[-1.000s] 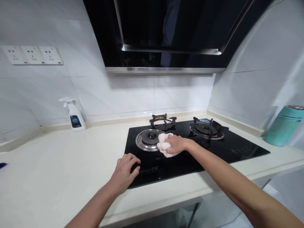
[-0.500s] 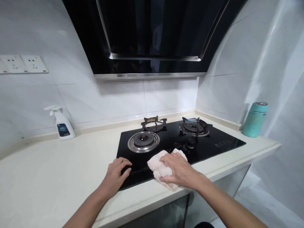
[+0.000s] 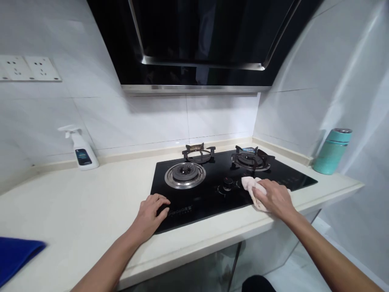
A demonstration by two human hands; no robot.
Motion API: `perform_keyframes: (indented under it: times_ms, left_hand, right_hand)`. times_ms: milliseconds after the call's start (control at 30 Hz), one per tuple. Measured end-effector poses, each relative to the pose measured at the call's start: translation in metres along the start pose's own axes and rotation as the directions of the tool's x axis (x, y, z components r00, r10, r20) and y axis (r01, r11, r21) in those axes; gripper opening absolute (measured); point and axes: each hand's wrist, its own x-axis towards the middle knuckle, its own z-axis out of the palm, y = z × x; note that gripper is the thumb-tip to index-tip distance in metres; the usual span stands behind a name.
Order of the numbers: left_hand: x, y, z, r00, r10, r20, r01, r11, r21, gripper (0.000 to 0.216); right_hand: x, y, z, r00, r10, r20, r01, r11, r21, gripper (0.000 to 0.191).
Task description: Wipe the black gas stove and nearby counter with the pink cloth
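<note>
A black glass gas hob (image 3: 206, 207) is set into the pale countertop. My right hand (image 3: 275, 198) presses a crumpled white cloth (image 3: 253, 190) onto the hob's front part, right of a black control knob (image 3: 227, 183). Some of the cloth hangs over the hob's front edge onto the counter. At the hob's front left corner rests my left hand (image 3: 152, 213), fingers slightly curled and apart, holding nothing. The left burner (image 3: 185, 174) has its pan support off; that black pan support (image 3: 199, 155) sits behind it. The right burner (image 3: 252, 160) still wears its own support.
A white spray bottle (image 3: 82, 152) stands by the back wall at left. A turquoise flask (image 3: 332, 152) is at the counter's right end. Folded blue fabric (image 3: 18, 255) lies at the near left. The range hood (image 3: 194, 77) overhangs the hob.
My right hand has slid the cloth rightward along the hob's front, uncovering the lettering and the left knob. My left hand stays put. The view has shifted, bringing blue fabric into sight.
</note>
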Motion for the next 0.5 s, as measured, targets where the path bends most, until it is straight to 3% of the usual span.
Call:
perform_keyframes:
  times_ms: [100, 167, 333, 500]
  left_hand:
    - [0.001, 0.001, 0.0, 1.0, -0.008, 0.019, 0.009, 1.0, -0.005, 0.021]
    - [0.0, 0.0, 0.0, 1.0, -0.005, 0.021, 0.006, 1.0, -0.01, 0.021]
    - [-0.001, -0.002, 0.001, 1.0, 0.009, 0.013, -0.009, 1.0, -0.025, 0.021]
    - [-0.001, -0.002, 0.002, 1.0, 0.006, 0.008, -0.006, 1.0, -0.014, 0.021]
  right_hand:
    - [0.006, -0.024, -0.008, 0.992, 0.025, -0.121, -0.026, 1.0, -0.005, 0.038]
    - [0.016, -0.043, -0.011, 0.991, 0.016, -0.131, -0.022, 0.999, -0.042, 0.039]
    - [0.042, -0.071, -0.004, 0.986, -0.09, 0.143, 0.115, 0.977, -0.179, 0.03]
    - [0.033, -0.072, -0.006, 0.946, -0.158, 0.282, 0.204, 0.968, -0.145, 0.028]
